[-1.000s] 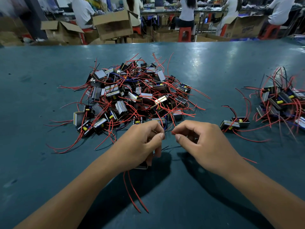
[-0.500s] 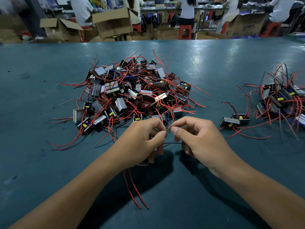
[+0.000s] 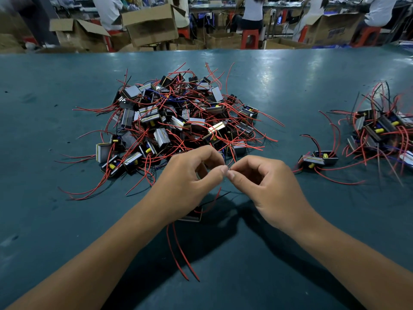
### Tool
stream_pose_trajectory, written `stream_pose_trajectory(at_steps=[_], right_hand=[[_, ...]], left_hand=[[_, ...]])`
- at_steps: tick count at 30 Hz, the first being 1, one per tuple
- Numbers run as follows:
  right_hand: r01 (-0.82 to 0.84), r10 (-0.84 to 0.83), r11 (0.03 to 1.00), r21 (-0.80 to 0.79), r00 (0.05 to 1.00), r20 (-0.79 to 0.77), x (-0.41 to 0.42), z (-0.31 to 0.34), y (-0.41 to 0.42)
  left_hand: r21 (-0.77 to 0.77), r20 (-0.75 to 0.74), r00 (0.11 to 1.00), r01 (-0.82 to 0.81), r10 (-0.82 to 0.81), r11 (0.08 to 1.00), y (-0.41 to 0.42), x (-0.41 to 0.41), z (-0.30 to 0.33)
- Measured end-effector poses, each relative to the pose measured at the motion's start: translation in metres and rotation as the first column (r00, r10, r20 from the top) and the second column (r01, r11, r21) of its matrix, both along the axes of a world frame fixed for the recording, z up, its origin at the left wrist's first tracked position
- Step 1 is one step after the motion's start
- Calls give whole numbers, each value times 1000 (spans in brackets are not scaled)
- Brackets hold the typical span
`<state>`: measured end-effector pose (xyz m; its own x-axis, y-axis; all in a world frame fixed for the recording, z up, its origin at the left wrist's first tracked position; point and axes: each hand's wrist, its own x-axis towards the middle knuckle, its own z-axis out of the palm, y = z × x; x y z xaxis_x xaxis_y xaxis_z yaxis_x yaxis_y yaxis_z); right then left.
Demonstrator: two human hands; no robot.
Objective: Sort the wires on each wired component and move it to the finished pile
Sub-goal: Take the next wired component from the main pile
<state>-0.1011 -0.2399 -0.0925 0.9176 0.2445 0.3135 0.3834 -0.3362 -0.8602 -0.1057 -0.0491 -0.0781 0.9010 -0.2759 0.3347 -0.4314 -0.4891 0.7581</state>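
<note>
A broad, dark teal surface (image 3: 290, 90) fills most of the view, its far portion carrying pale overhead-light reflections (image 3: 266, 74). Beyond its far edge stand open cardboard boxes: one at left (image 3: 76, 34), a larger one tilted at centre-left (image 3: 152, 25), another at right (image 3: 335, 30). Red plastic stools (image 3: 250, 39) (image 3: 366, 34) sit among them. Several people in white tops (image 3: 252, 7) are seated at a long workbench (image 3: 223, 5) running along the back. The floor is largely hidden by boxes.
</note>
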Motion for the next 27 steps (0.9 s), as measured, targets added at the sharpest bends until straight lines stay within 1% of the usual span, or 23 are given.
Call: stream_pose_trajectory(at_steps=[4,8,12,18,22,27], right_hand=[[1,1,999,-44,999,43,-2,1,1],[7,-5,999,-49,999,43,-3,2,2],[8,-6,998,-55,999,42,-3,3,1],[10,-4,996,-92,998,58,-4,2,1],[-1,10,993,-121,998,70,-5,4,0],[-26,39,988,-153,995,87,-5,6,0]], left_hand=[[34,3,1000,4,-4,999,-1,-1,-2],[-1,6,999,-38,38,999,-3,0,0],[35,17,1000,-17,17,999,-3,-2,1],[43,22,1000,-12,12,999,-4,-4,4],[14,-15,1000,-15,15,1000,-5,-3,3],[-34,-123,992,5,-10,999,-6,0,-1]])
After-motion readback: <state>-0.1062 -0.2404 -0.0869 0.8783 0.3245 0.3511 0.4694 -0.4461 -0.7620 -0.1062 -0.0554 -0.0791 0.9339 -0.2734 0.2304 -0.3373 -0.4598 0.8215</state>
